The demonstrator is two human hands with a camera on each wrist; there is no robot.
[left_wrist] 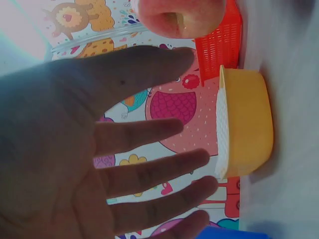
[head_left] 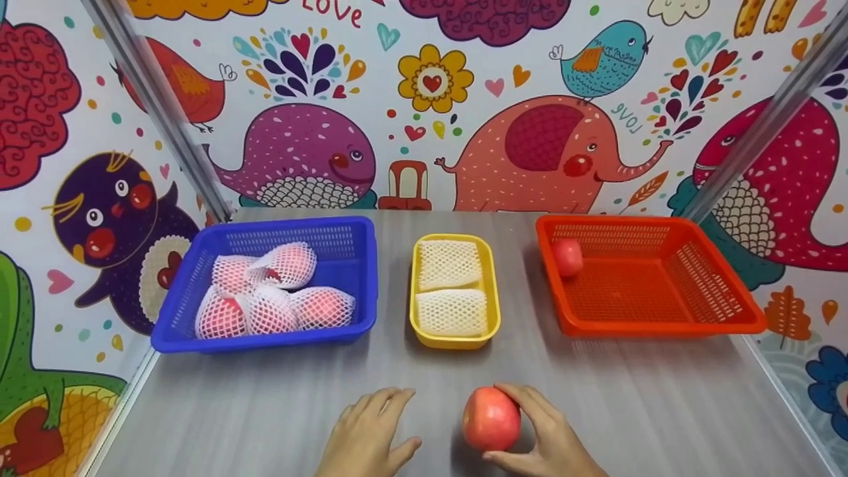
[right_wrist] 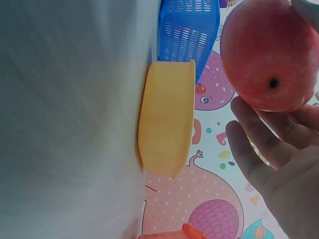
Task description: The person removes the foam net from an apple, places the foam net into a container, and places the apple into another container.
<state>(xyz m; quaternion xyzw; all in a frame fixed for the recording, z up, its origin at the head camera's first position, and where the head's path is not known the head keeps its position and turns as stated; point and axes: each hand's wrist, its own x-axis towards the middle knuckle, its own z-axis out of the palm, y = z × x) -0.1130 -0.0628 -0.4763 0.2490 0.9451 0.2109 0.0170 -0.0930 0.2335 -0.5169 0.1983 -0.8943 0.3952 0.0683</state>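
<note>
A bare red apple [head_left: 491,419] is in my right hand [head_left: 546,434], gripped between thumb and fingers above the near part of the table. Its dark-centred end faces the camera in the right wrist view, where fingers lie against its underside. My left hand [head_left: 368,434] is to the left of the apple, apart from it, with fingers spread and nothing in them. In the left wrist view the palm [left_wrist: 50,149] and extended fingers show, with the apple beyond the thumb. Ahead of both hands stands a yellow basket [head_left: 454,342] holding folded white foam nets [head_left: 452,311] in two stacks.
At the back left, a blue basket [head_left: 265,344] holds several red fruits in white foam nets [head_left: 271,308]. An orange-red basket [head_left: 662,328] at the back right has one bare red fruit [head_left: 568,257] in its left corner. Printed walls border the grey table [head_left: 265,404].
</note>
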